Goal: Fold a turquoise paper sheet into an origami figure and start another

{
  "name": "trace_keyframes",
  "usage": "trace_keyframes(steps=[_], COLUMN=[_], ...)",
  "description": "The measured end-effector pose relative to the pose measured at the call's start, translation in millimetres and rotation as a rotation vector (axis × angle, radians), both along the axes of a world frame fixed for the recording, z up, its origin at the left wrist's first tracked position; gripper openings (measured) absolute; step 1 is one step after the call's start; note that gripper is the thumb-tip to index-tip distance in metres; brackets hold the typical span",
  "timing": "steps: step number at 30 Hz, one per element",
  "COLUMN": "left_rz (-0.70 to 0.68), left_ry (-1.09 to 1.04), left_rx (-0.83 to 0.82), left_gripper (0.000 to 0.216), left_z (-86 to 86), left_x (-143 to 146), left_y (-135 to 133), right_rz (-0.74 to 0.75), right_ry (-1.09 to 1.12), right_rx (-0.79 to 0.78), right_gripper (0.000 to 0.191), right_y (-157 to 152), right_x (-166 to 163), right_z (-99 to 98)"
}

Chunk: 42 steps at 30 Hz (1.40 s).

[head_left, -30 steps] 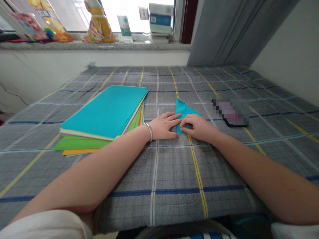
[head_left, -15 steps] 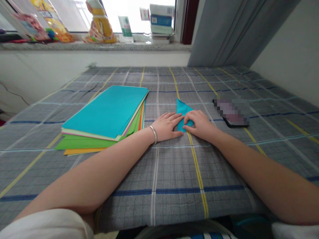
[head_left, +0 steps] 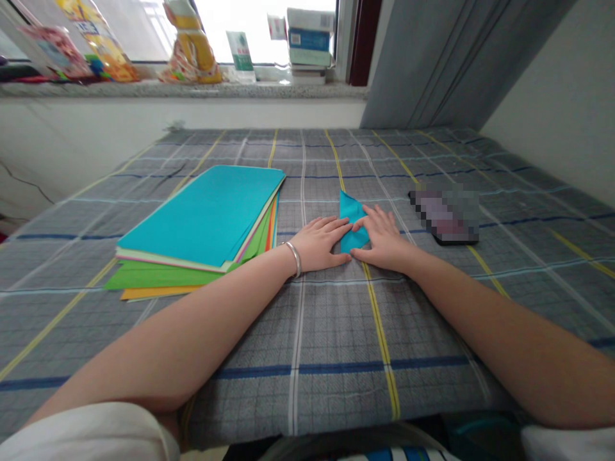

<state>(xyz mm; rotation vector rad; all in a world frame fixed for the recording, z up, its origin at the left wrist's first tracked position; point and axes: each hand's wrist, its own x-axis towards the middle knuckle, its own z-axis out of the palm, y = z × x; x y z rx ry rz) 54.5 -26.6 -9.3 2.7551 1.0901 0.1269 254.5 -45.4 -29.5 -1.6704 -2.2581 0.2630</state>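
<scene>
A small piece of folded blue paper [head_left: 353,214] lies on the checked cloth, its pointed corner aimed away from me. My left hand [head_left: 321,244] rests flat over its left edge, fingers stretched out, with a silver bracelet at the wrist. On the paper's right side is my right hand [head_left: 382,240], fingers spread and fingertips touching the paper. Both hands cover parts of the folded sheet, so its full outline is hidden.
To the left lies a stack of coloured paper [head_left: 206,211], blue on top. A phone [head_left: 444,221] with a blurred screen lies to the right. Bottles, bags and boxes [head_left: 310,45] stand on the windowsill [head_left: 192,89] at the back.
My right hand has gone from curled fingers to spread ones over the paper's right side. The left hand stays flat in place.
</scene>
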Motion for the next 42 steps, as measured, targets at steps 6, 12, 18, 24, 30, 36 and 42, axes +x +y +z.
trace_keyframes(steps=[6, 12, 18, 24, 30, 36, 42], left_rz=[-0.005, -0.031, -0.154, -0.244, -0.288, -0.332, -0.345], left_ry=[-0.011, -0.102, -0.248, -0.253, -0.323, -0.41, -0.487], left_rx=[0.009, 0.035, 0.134, 0.144, 0.068, -0.005, -0.061], left_gripper=[0.076, 0.069, 0.038, 0.016, 0.012, 0.012, 0.014], left_z=[-0.1, -4.1, -2.1, -2.6, -0.1, -0.4, -2.9], left_x=[-0.6, -3.0, -3.3, -2.7, -5.4, -9.8, -12.7], left_y=[-0.1, 0.0, -4.7, -5.3, -3.4, -0.3, 3.5], right_rz=[-0.053, -0.063, -0.073, -0.03, -0.05, -0.088, -0.084], right_ry=[0.049, 0.096, 0.08, 0.046, 0.013, 0.024, 0.024], right_rx=[-0.032, 0.0, 0.026, 0.031, -0.011, 0.011, -0.005], right_gripper=[0.044, 0.042, 0.037, 0.048, 0.051, 0.067, 0.078], right_y=[5.7, 11.6, 7.1, 2.7, 2.7, 6.2, 6.1], right_x=[7.4, 11.9, 8.1, 6.6, 6.7, 7.0, 6.7], right_z=[-1.2, -7.8, -6.8, -5.0, -2.4, -6.6, -3.9])
